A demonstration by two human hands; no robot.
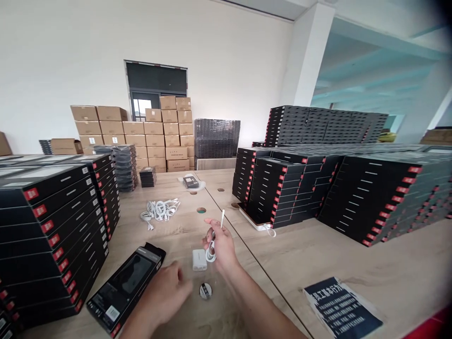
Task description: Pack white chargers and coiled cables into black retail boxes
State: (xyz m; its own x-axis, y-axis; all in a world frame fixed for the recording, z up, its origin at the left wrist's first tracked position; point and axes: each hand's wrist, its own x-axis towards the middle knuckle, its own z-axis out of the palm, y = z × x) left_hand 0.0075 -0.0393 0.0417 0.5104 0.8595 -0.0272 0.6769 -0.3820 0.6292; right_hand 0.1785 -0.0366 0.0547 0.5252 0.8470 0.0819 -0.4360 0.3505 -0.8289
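Observation:
My right hand (223,242) is closed around a coiled white cable (211,252), whose connector end sticks up past the fingers. A white charger block (199,260) rests on the table just left of the coil. My left hand (169,289), blurred by motion, is over the table between that charger and a long black box (127,287); its fingers look bent, but I cannot make out whether they hold anything. The box lies flat and slanted, with its flap open at the far end. Nearer to me is a small round black-and-white piece (205,290).
Tall stacks of black boxes (52,235) stand on the left, and more black boxes (367,197) on the right. Bundled white cables (160,209) lie farther off on the wooden table (187,230). A dark printed sheet (342,306) is at the near right. Cardboard cartons (153,141) are piled behind.

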